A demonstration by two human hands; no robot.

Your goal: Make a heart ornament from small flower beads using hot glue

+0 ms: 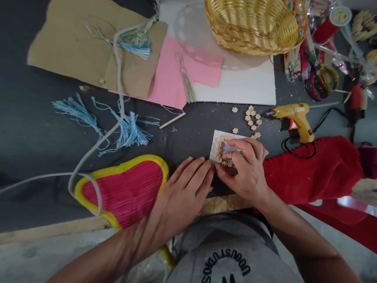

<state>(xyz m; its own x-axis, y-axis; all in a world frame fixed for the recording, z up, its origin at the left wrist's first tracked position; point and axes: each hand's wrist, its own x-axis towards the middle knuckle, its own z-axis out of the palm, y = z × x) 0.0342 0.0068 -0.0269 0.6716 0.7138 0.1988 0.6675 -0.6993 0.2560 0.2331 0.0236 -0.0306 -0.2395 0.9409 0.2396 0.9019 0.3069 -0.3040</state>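
A small white card (pixel 218 138) lies on the dark table with a ring of tiny beige flower pieces (pixel 218 146) on it. My right hand (pixel 246 167) rests over the card, fingers curled and pinched on the ring's lower edge. My left hand (pixel 184 188) lies flat beside it, fingers stretched out together, their tips touching the card's left corner. Loose flower pieces (pixel 252 116) are scattered just beyond the card. A pink heart-shaped fan with a yellow rim (pixel 126 188) sits under my left wrist.
A yellow glue gun (pixel 294 117) lies to the right on the table, its cable over a red cloth (pixel 321 169). A woven basket (pixel 256 23), pink paper (pixel 173 74), brown card (pixel 79 43), blue tassels (pixel 129 131), a grey cord (pixel 118 90) and craft clutter (pixel 324 74) fill the back.
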